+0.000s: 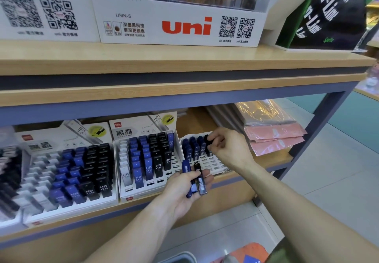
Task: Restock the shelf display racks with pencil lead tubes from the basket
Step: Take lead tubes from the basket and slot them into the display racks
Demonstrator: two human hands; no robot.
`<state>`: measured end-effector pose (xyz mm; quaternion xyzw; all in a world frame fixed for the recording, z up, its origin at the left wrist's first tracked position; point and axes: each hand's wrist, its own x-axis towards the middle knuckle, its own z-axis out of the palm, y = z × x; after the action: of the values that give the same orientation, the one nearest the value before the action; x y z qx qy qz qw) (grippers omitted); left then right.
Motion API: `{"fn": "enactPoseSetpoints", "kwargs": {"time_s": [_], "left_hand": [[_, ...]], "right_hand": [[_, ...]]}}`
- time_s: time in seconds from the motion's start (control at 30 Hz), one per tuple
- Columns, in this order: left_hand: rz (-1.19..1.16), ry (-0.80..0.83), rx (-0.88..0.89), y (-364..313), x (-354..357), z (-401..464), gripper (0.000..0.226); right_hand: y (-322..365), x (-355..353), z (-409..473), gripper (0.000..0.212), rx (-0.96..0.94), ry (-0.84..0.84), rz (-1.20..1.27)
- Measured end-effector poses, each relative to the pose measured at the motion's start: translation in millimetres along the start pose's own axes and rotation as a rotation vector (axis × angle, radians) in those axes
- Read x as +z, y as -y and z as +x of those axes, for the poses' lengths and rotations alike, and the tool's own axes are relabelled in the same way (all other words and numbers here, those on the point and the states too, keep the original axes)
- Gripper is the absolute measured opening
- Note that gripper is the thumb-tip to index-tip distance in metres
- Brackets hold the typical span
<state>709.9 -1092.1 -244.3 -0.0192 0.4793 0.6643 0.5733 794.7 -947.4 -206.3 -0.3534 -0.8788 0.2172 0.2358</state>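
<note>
My left hand (185, 189) lies palm up in front of the lower shelf, holding a blue lead tube (187, 177) and a black lead tube (201, 180) side by side. My right hand (227, 146) pinches another black lead tube (208, 141) at the back of the small white rack (213, 163), next to its blue 0.3 tubes (193, 148). The rack's front slots hold nothing. Left of it stand two larger display racks (143, 156) (67, 172) filled with white, blue and black HB 0.5 tubes. The orange basket (250, 251) shows at the bottom edge.
Pink plastic-wrapped packs (274, 137) lie on the lower shelf to the right of the small rack. The upper shelf board (184, 66) overhangs, carrying white uni display boxes (184, 25). A grey shelf post (307, 139) stands at right, tiled floor beyond.
</note>
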Motion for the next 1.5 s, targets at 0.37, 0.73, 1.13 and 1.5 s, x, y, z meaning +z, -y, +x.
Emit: {"fn": "enactPoseSetpoints", "kwargs": {"time_s": [0.37, 0.73, 1.13, 1.5], "left_hand": [[-0.067, 0.061, 0.050, -7.6, -1.6, -2.6, 0.027], [-0.066, 0.050, 0.029, -10.3, -0.6, -6.0, 0.024], [0.040, 0.032, 0.042, -6.0, 13.4, 5.4, 0.019], [-0.019, 0.012, 0.037, -8.1, 18.3, -4.6, 0.024]], "right_hand": [[21.1, 5.0, -37.9, 0.054, 0.042, 0.334, 0.135], [-8.7, -20.5, -19.1, 0.034, 0.032, 0.161, 0.230], [-49.7, -14.4, 6.6, 0.029, -0.025, -0.122, -0.043], [-60.7, -6.8, 7.7, 0.031, -0.023, -0.097, -0.056]]}}
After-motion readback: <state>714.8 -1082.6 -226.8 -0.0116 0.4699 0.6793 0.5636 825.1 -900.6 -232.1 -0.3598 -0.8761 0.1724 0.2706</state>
